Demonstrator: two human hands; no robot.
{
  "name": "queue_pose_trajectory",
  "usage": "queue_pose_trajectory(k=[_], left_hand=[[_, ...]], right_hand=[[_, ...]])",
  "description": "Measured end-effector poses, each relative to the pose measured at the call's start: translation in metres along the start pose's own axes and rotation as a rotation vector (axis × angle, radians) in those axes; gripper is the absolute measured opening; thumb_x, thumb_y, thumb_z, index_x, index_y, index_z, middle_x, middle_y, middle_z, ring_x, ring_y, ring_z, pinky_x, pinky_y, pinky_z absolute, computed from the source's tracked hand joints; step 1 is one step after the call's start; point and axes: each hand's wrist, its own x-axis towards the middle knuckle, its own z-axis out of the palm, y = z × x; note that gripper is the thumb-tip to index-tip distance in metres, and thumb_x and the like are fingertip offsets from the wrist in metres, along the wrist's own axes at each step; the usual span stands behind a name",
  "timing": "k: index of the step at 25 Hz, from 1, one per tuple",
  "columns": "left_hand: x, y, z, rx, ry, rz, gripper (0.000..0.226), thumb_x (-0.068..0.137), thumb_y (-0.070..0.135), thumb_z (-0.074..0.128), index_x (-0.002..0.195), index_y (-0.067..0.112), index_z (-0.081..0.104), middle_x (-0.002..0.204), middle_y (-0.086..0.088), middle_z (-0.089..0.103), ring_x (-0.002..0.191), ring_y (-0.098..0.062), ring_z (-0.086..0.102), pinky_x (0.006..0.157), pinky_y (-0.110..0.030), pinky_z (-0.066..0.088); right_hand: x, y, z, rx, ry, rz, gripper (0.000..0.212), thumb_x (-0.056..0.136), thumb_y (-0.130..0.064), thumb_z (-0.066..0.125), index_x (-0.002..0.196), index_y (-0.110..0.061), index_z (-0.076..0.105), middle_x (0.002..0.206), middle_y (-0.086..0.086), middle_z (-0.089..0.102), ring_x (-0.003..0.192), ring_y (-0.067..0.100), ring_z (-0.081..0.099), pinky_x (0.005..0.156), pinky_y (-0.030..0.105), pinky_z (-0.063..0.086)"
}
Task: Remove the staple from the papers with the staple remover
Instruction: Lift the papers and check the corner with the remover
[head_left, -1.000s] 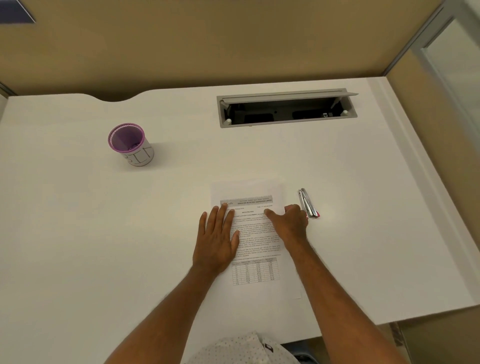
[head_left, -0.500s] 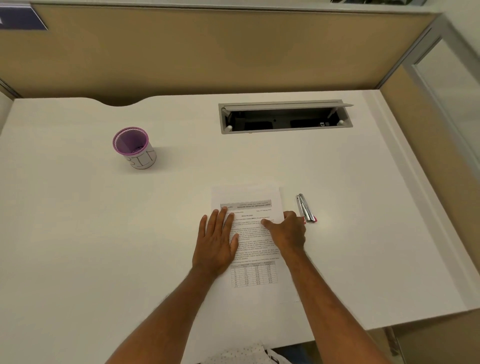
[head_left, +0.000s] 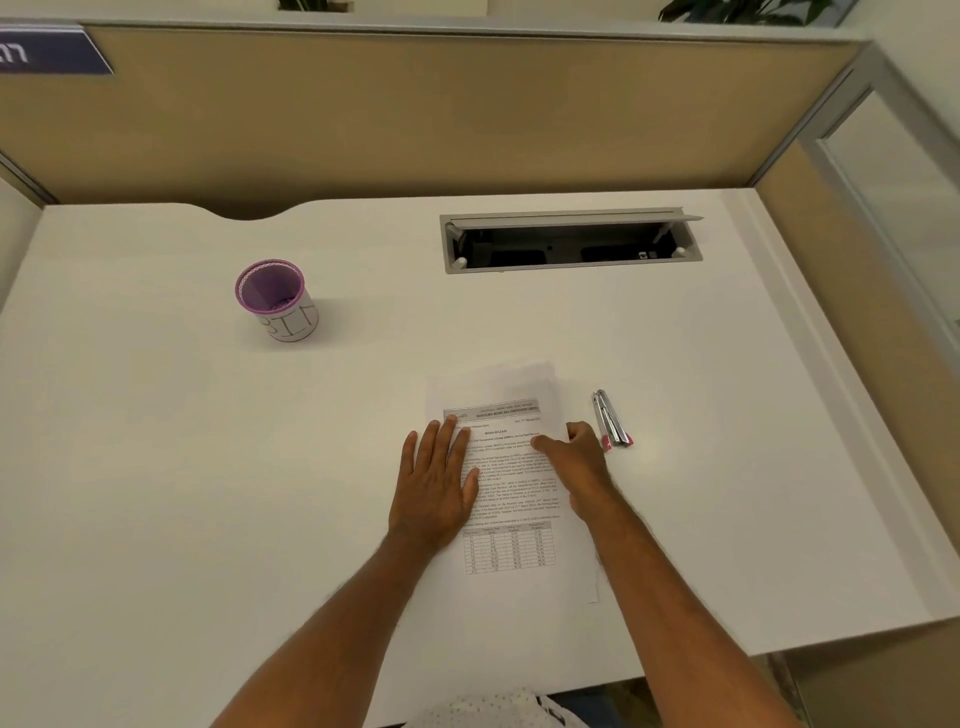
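A white office desk (head_left: 156, 467) is sitting inside tan cubicle partitions, with an open grey cable tray (head_left: 571, 241) cut into its far side and a purple-rimmed mesh pen cup (head_left: 278, 301) standing off to the left. A printed stack of white papers (head_left: 511, 483) is lying flat near the front edge. The person's left hand (head_left: 434, 483) is pressing flat on the papers' left side, fingers straight and spread, holding nothing. The right hand (head_left: 576, 457) is resting on the papers' right edge, thumb out over the text, fingers bent toward the silver metal staple remover with a pink end (head_left: 610, 418), which is lying on the desk just beside that hand, not gripped. The staple itself is too small to make out. Judging by this, the step is pinning the sheets and going for the tool; removal is not yet started. Next move calls for the right hand closing round the remover and bringing its jaws to the stapled corner while the left is holding the sheets down.
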Motion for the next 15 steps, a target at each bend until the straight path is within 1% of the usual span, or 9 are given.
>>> queue_pose_trajectory(k=[2, 4, 5, 7, 9, 10, 11, 13, 15], left_hand=[[0.0, 0.002, -0.004, -0.043, -0.024, 0.004, 0.063, 0.104, 0.044, 0.035, 0.16, 0.013, 0.034, 0.17, -0.01, 0.027, 0.157, -0.03, 0.025, 0.129, -0.053, 0.017], [0.002, 0.002, -0.011, -0.198, -0.025, -0.021, 0.066, 0.104, 0.042, 0.046, 0.16, 0.011, 0.031, 0.171, -0.011, 0.021, 0.157, -0.03, 0.021, 0.13, -0.047, 0.014], [0.006, 0.004, -0.02, -0.347, 0.008, -0.085, 0.072, 0.101, 0.041, 0.056, 0.16, 0.009, 0.028, 0.171, -0.013, 0.02, 0.156, -0.029, 0.021, 0.129, -0.044, 0.016], [0.019, 0.009, -0.046, -0.829, 0.062, -0.392, 0.096, 0.091, 0.036, 0.076, 0.162, 0.012, 0.015, 0.167, -0.008, 0.024, 0.148, -0.024, 0.034, 0.121, -0.038, 0.034], [0.04, 0.009, -0.084, -1.339, 0.064, -0.646, 0.111, 0.082, 0.031, 0.084, 0.162, 0.022, 0.007, 0.153, -0.001, 0.048, 0.127, -0.018, 0.059, 0.099, -0.033, 0.055], [0.051, 0.005, -0.099, -1.518, 0.033, -0.669, 0.102, 0.084, 0.027, 0.083, 0.161, 0.024, 0.016, 0.143, -0.005, 0.06, 0.12, -0.022, 0.066, 0.095, -0.038, 0.059], [0.061, 0.001, -0.116, -1.591, 0.015, -0.623, 0.081, 0.089, 0.024, 0.079, 0.156, 0.019, 0.034, 0.135, -0.009, 0.069, 0.118, -0.03, 0.069, 0.097, -0.045, 0.059], [0.08, 0.001, -0.156, -1.532, 0.031, -0.48, 0.034, 0.097, 0.023, 0.07, 0.13, 0.017, 0.066, 0.121, -0.009, 0.077, 0.117, -0.039, 0.069, 0.097, -0.049, 0.059], [0.094, 0.009, -0.198, -1.437, 0.1, -0.37, 0.017, 0.1, 0.03, 0.064, 0.114, 0.025, 0.073, 0.11, -0.002, 0.08, 0.109, -0.033, 0.073, 0.085, -0.041, 0.063]], right_hand=[[-0.006, -0.001, -0.006, -0.031, -0.03, -0.069, 0.033, 0.091, -0.009, 0.072, 0.12, -0.012, 0.056, 0.116, 0.007, 0.072, 0.097, 0.021, 0.072, 0.074, 0.033, 0.06], [-0.014, -0.005, -0.013, -0.075, -0.046, -0.151, 0.024, 0.094, -0.007, 0.069, 0.114, -0.014, 0.058, 0.116, 0.007, 0.072, 0.099, 0.021, 0.071, 0.079, 0.034, 0.06], [-0.018, -0.009, -0.016, -0.072, -0.055, -0.189, 0.022, 0.095, -0.007, 0.069, 0.112, -0.015, 0.059, 0.115, 0.007, 0.073, 0.099, 0.021, 0.071, 0.08, 0.034, 0.06], [-0.028, -0.015, -0.024, -0.038, -0.079, -0.251, 0.019, 0.095, -0.008, 0.069, 0.109, -0.017, 0.06, 0.113, 0.004, 0.074, 0.1, 0.021, 0.072, 0.08, 0.034, 0.06], [-0.039, -0.03, -0.031, 0.02, -0.111, -0.318, 0.02, 0.095, -0.01, 0.07, 0.11, -0.021, 0.062, 0.111, -0.001, 0.075, 0.1, 0.018, 0.074, 0.076, 0.028, 0.061], [-0.043, -0.04, -0.033, 0.044, -0.119, -0.343, 0.021, 0.095, -0.011, 0.07, 0.112, -0.022, 0.063, 0.111, -0.003, 0.076, 0.098, 0.015, 0.075, 0.073, 0.025, 0.061], [-0.047, -0.052, -0.035, 0.07, -0.123, -0.369, 0.022, 0.096, -0.013, 0.07, 0.114, -0.021, 0.063, 0.112, -0.003, 0.076, 0.097, 0.015, 0.075, 0.073, 0.026, 0.062], [-0.055, -0.08, -0.038, 0.118, -0.118, -0.426, 0.024, 0.097, -0.014, 0.068, 0.119, -0.019, 0.061, 0.116, 0.0, 0.075, 0.1, 0.019, 0.074, 0.081, 0.036, 0.063], [-0.063, -0.11, -0.038, 0.152, -0.093, -0.51, 0.025, 0.098, -0.016, 0.066, 0.121, -0.021, 0.059, 0.117, 0.001, 0.073, 0.102, 0.02, 0.073, 0.081, 0.036, 0.063]])
